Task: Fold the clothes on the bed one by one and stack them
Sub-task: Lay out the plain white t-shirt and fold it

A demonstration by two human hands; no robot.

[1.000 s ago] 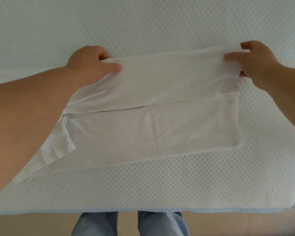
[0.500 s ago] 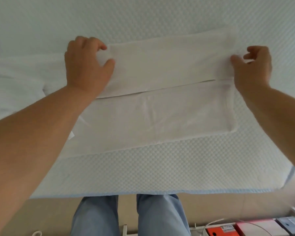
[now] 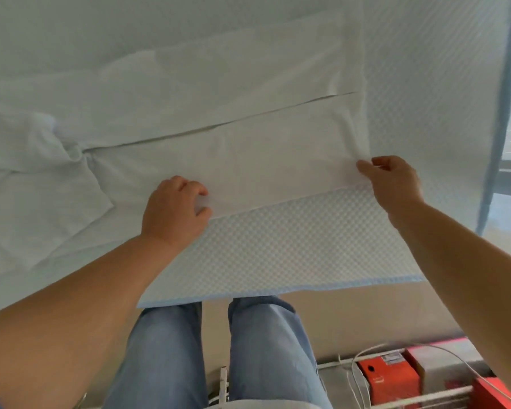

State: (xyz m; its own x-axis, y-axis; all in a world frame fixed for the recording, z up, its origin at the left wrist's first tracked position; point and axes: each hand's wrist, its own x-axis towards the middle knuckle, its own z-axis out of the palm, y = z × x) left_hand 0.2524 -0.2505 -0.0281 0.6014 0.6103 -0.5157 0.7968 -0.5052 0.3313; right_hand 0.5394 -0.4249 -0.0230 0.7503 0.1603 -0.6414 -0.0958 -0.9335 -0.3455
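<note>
We've got the bed (image 3: 278, 246) under everything; the white garment (image 3: 248, 137) lies flat across it, long axis running left to right, stretching away from us (far half already folded in); left hand (image 3: 174, 211) and right hand (image 3: 396, 181) each pinch its near edge, so probably that edge goes forward next.

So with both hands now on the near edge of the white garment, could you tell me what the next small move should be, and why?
Probably lift that near edge and carry it over toward the far side. The left hand and right hand each pinch the near edge of the white garment, whose far flap already lies folded in, leaving a seam across the middle. The near half lies unfolded on the bed.
</note>
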